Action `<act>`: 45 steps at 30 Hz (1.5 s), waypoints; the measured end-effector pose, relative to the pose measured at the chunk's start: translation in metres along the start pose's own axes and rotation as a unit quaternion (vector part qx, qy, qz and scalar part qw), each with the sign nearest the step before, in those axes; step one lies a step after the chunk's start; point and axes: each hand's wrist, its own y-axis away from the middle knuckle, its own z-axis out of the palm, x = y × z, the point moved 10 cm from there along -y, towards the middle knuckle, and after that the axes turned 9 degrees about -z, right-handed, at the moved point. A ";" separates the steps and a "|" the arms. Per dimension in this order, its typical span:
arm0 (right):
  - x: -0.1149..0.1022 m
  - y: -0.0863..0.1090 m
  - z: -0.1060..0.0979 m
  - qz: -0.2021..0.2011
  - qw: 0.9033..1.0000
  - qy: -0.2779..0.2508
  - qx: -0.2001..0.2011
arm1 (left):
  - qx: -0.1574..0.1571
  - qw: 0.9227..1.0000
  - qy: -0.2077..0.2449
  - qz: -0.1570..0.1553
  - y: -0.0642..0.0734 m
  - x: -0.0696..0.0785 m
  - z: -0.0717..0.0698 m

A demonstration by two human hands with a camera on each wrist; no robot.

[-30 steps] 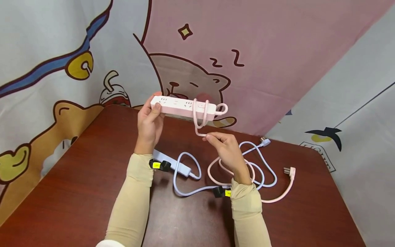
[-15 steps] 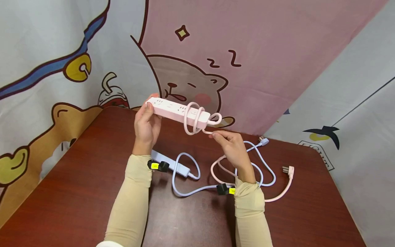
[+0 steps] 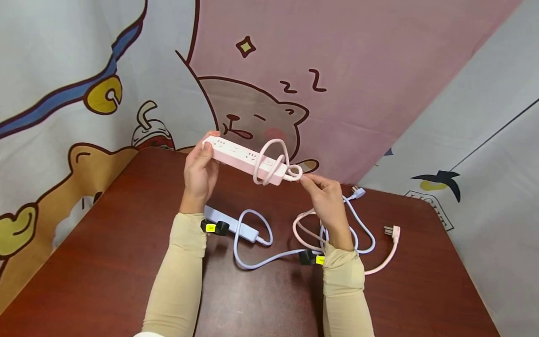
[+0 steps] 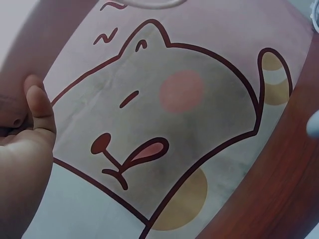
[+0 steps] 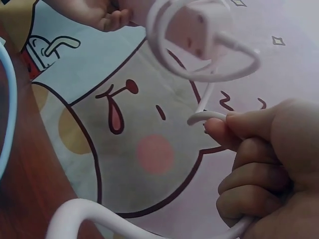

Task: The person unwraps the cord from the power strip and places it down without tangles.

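Observation:
A pink-and-white power strip (image 3: 236, 157) is held up over the table, its right end tilted down. My left hand (image 3: 199, 175) grips its left end, thumb on the near edge. Loose loops of the strip's pink cord (image 3: 258, 164) pass around its right half. My right hand (image 3: 326, 201) pinches the cord just past that end. In the right wrist view the cord (image 5: 204, 117) sits between thumb and index finger, the other fingers curled, and the cord runs on below the palm. The left wrist view shows the left hand (image 4: 25, 164) against the strip's underside (image 4: 35, 59).
A light blue power strip (image 3: 231, 224) lies on the brown table (image 3: 126, 262) behind the left wrist. Its blue cord (image 3: 269, 260) tangles with the pink cord's slack near the right forearm. The pink plug (image 3: 394, 232) lies at right, the blue plug (image 3: 358, 193) farther back. A printed curtain (image 3: 358, 70) hangs behind.
My right hand has moved right, drawing the cord from below the strip to past its right end. One loop now stands up looser, and the strip has tilted down at its right end.

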 end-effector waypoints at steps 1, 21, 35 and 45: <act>0.000 0.000 -0.003 0.002 1.000 -0.002 0.009 | -0.001 1.000 -0.005 -0.003 0.000 0.000 0.000; -0.033 0.005 -0.031 -0.072 0.993 -0.067 0.069 | 0.022 0.996 -0.088 -0.009 -0.001 0.003 -0.005; -0.046 0.013 -0.036 -0.081 0.993 -0.072 0.052 | 0.083 0.977 -0.198 -0.009 0.000 0.004 -0.018; -0.050 0.016 -0.023 -0.090 0.994 -0.063 -0.026 | 0.102 0.977 -0.189 0.003 0.000 0.006 -0.020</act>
